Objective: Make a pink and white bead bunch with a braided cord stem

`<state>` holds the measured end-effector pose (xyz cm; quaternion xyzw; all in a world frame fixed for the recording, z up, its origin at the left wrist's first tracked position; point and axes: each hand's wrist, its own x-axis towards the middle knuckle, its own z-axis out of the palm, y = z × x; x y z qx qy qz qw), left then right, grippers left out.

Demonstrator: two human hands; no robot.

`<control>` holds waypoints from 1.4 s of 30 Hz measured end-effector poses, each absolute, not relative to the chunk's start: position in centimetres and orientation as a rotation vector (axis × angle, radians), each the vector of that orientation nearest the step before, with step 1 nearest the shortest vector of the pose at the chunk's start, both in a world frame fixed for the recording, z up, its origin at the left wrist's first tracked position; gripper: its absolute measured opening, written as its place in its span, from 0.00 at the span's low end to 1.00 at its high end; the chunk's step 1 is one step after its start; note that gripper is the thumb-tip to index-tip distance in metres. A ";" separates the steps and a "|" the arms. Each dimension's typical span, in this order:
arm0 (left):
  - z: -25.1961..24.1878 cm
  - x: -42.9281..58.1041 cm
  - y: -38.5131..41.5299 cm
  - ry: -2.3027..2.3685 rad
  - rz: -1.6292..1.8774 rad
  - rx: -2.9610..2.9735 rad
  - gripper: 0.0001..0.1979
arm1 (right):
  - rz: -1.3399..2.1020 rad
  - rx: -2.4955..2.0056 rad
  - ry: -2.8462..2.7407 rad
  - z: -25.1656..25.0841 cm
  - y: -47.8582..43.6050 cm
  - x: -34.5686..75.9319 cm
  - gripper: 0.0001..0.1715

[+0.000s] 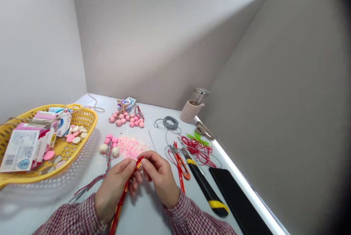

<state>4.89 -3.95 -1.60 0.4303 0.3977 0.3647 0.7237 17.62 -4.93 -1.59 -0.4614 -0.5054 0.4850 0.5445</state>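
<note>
Between both hands runs a red ribbon with gold edges (120,205). My left hand (116,182) pinches it between thumb and fingers, and a long end trails down toward my body. At the ribbon's upper end, my right hand (159,176) is closed on it with thumb and forefinger, close to the left fingertips. Just beyond the hands lies a heap of pink and white shavings (131,146). Left of that sits a bunch of pink and white balls (111,143) on braided red and grey cords (93,180).
A yellow basket (82,151) with boxes and discs stands left. Pink balls (123,118) lie at the back. On the right are orange-handled scissors (182,167), a black-yellow handled tool (205,185), red cord (196,149), grey cord (170,122), a covered jar (190,110) and a black slab (233,194).
</note>
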 end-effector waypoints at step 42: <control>-1.4 4.3 -3.8 0.758 0.731 0.902 0.18 | 1.457 -0.902 -0.857 -2.6 -4.5 17.5 0.12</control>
